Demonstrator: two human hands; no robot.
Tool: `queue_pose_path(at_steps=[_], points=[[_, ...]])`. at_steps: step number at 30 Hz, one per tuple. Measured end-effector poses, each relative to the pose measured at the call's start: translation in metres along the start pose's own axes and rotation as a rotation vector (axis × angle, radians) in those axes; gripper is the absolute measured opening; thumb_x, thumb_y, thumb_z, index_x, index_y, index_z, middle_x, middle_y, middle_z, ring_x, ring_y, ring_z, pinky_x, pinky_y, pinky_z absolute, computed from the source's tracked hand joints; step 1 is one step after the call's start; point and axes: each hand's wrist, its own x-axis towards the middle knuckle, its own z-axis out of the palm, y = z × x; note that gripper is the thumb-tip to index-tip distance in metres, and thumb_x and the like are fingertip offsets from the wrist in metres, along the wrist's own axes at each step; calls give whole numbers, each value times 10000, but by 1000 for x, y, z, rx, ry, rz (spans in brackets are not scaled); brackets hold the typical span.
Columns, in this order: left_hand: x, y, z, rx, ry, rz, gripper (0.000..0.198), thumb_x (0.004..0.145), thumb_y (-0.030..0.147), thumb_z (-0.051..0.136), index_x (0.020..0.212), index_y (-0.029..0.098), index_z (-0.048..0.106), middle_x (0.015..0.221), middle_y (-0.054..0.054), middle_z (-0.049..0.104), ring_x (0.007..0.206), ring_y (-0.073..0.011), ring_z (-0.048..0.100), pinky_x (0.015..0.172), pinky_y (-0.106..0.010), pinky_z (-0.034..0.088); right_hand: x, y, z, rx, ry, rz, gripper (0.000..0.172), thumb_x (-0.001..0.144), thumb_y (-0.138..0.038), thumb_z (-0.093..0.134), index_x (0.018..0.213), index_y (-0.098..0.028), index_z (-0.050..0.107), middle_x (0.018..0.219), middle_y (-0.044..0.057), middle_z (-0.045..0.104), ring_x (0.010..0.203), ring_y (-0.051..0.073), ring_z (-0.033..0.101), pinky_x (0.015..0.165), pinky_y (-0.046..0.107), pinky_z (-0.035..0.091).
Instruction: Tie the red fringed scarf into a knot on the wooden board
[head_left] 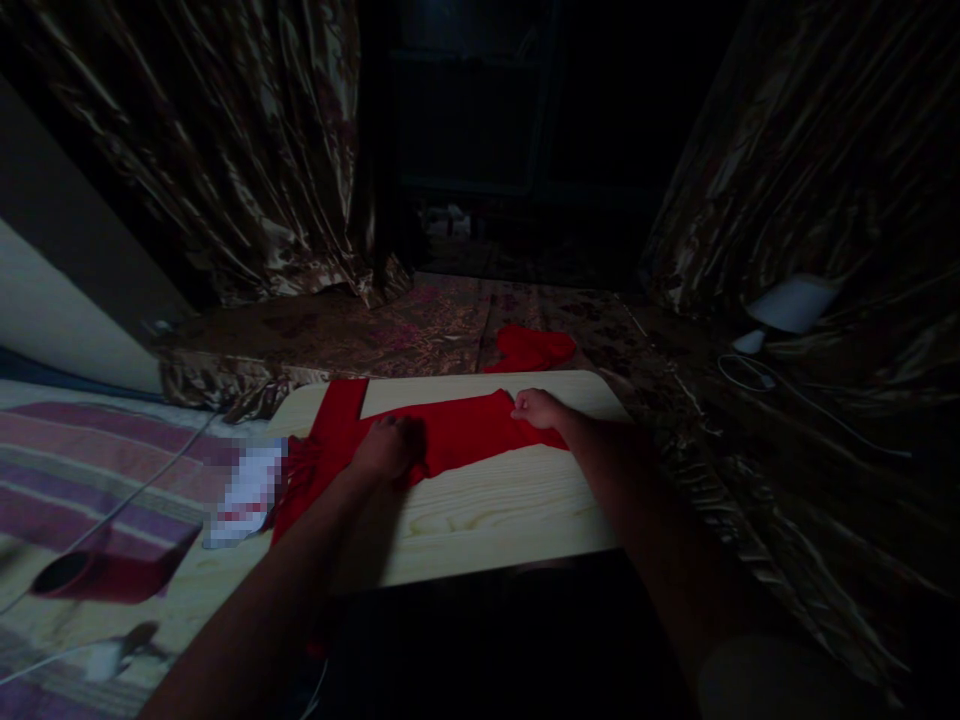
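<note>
A red garment (457, 435) lies stretched across a pale wooden tabletop (495, 510). One strip of it runs to the far left edge, and it looks gathered at the left. My left hand (388, 447) is closed on the garment's left-middle part, pressing against the board. At the garment's right end, my right hand (536, 408) pinches the fabric by its edge, with some red cloth showing past the fingers. Another piece of red cloth (534, 346) lies bunched just beyond the far edge of the tabletop. Low light hides fine detail.
A blurred white item (247, 495) sits left of the garment. A dark red cylinder (105, 578) lies on the left, near a striped bedspread (135, 450) and white cables. Patterned curtains (300, 150) hang behind; a white-shaded lamp (795, 303) stands right.
</note>
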Motion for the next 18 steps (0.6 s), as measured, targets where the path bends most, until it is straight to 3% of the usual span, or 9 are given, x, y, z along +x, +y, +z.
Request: queue_pose_path(at_steps=[3, 5, 7, 9, 12, 18], points=[[2, 15, -3, 280, -120, -11, 347, 898, 421, 538, 1110, 208, 711, 1010, -169, 708, 1008, -323, 646, 892, -410, 479, 8, 3, -2, 28, 3, -19, 193, 827, -364, 727, 888, -187, 683, 841, 5, 697, 733, 126, 573, 642, 205, 385], [-1, 31, -2, 369, -130, 40, 422, 942, 405, 464, 1258, 203, 661, 1149, -182, 690, 1095, -332, 626, 926, -438, 477, 9, 9, -6, 56, -35, -26, 212, 803, -382, 745, 865, -188, 688, 803, -5, 692, 710, 126, 575, 625, 204, 388], [-4, 46, 3, 371, -134, 166, 524, 963, 422, 440, 1442, 227, 521, 1416, -163, 573, 1292, -333, 523, 1045, -481, 417, 8, 18, -12, 69, -93, -22, 234, 779, -399, 758, 863, -191, 695, 795, -7, 694, 701, 129, 582, 619, 207, 395], [-8, 55, 13, 357, -211, 267, 604, 989, 479, 383, 1558, 278, 351, 1605, -107, 369, 1458, -338, 338, 1147, -563, 290, 4, 30, -20, 62, -158, -5, 262, 751, -405, 771, 890, -193, 708, 818, -2, 702, 721, 138, 595, 627, 213, 404], [-14, 54, 30, 376, -359, 281, 642, 1011, 545, 256, 1596, 281, 252, 1666, -90, 206, 1532, -361, 148, 1168, -669, 141, -6, 53, -37, 22, -267, 35, 306, 716, -405, 778, 940, -202, 726, 871, 12, 714, 778, 166, 620, 655, 231, 421], [-20, 35, 43, 398, -378, 329, 680, 1004, 588, 246, 1608, 283, 182, 1677, -94, 100, 1543, -363, 65, 1179, -659, 94, -46, 108, -80, -97, -398, 191, 334, 619, -332, 828, 899, -164, 757, 954, 97, 731, 875, 248, 649, 718, 295, 452]])
